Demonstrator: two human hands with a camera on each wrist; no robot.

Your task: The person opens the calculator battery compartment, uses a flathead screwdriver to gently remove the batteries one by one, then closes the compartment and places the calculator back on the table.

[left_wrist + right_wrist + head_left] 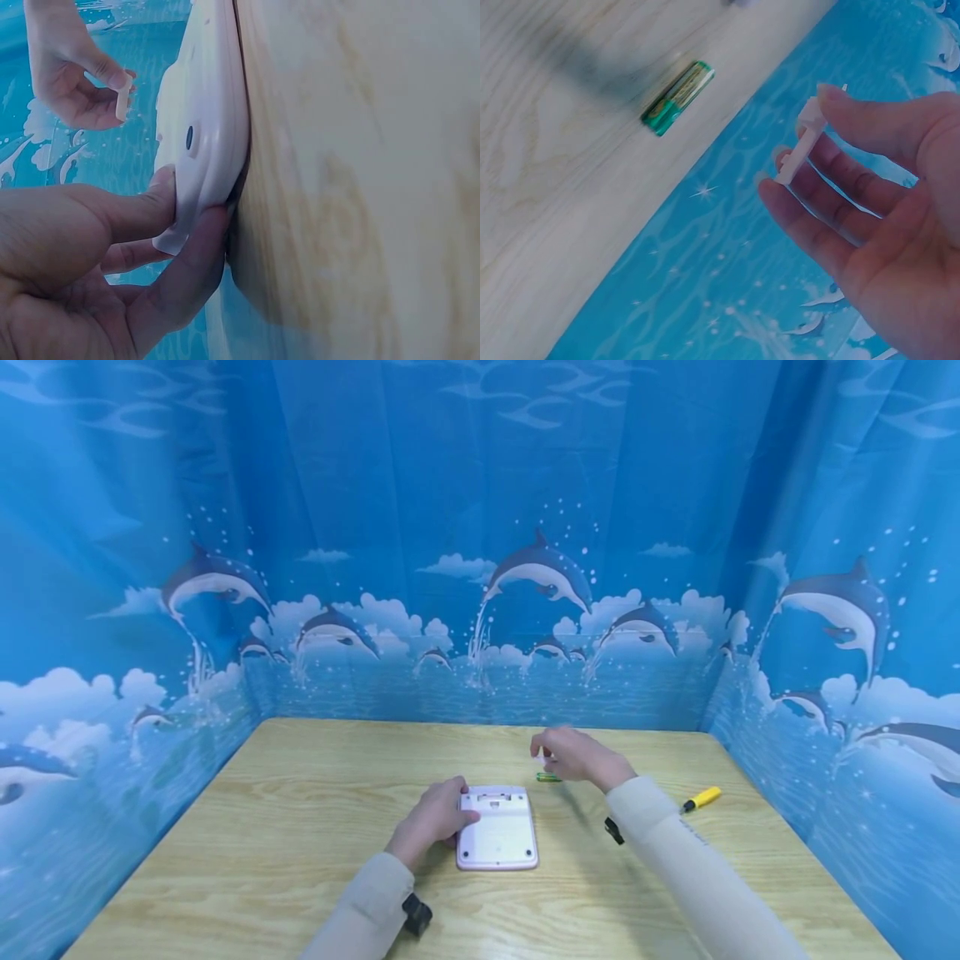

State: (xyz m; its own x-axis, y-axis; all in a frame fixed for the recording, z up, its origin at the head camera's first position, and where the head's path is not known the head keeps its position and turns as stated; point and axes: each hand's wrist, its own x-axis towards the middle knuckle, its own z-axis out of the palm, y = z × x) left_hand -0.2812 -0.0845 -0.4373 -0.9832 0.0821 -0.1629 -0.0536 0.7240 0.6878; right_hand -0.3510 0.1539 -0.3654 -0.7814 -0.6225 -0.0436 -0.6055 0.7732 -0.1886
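A white calculator (504, 843) with a pinkish edge lies face down on the table, its battery slot uncovered near the far edge. My left hand (435, 814) pinches its left side, thumb on the back and fingers under the rim, as the left wrist view shows on the casing (206, 142). Raised above the table farther right, my right hand (573, 753) pinches a small white battery cover (801, 154) between thumb and fingertips. Below that hand lie green batteries (548, 777), close together; in the right wrist view the batteries (678, 99) stand apart from the fingers.
A screwdriver (703, 799) with a yellow and black handle lies at the right, beside my right forearm. The wooden table (315, 827) ends at a blue dolphin-print curtain (420, 685) at the back and sides.
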